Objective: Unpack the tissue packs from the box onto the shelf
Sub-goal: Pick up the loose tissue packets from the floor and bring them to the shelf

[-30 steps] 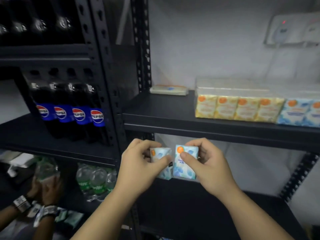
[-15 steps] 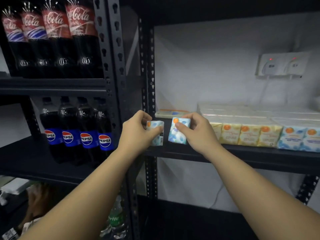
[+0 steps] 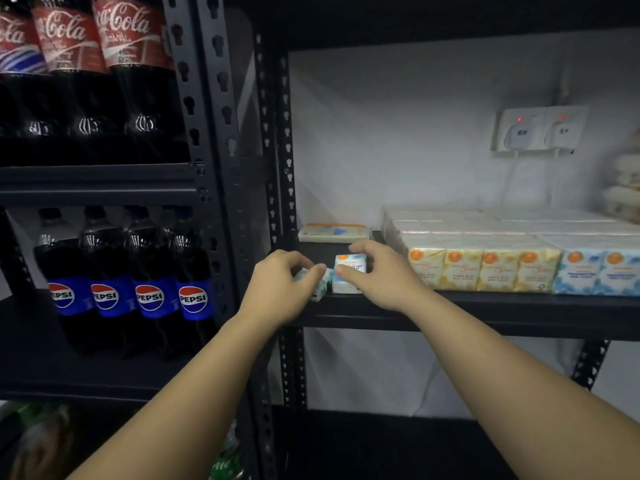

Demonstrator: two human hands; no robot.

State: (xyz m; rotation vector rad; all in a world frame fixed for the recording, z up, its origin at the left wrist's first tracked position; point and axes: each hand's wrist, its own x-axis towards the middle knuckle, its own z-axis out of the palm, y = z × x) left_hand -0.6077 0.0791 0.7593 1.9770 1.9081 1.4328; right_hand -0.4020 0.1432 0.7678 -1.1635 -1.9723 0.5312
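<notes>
My right hand [image 3: 381, 277] grips a small blue-and-white tissue pack [image 3: 349, 273] that stands upright on the front of the black shelf [image 3: 485, 306]. My left hand [image 3: 277, 289] holds a second small blue tissue pack [image 3: 322, 285], tilted, at the shelf's front edge just left of the first. To the right runs a row of yellow tissue packs [image 3: 481, 268] and then blue tissue packs [image 3: 595, 273]. A flat tissue pack [image 3: 332, 232] lies at the back left of the shelf. The box is out of sight.
A perforated black upright [image 3: 214, 168] separates this shelf from Pepsi bottles [image 3: 128, 289] and Coca-Cola bottles [image 3: 86, 64] on the left. Wall sockets with plugs [image 3: 536, 131] sit on the white back wall. More wrapped packs [image 3: 627, 188] are stacked at far right.
Both hands rose from below the shelf and moved forward onto it with the two packs. The right pack now stands on the shelf board.
</notes>
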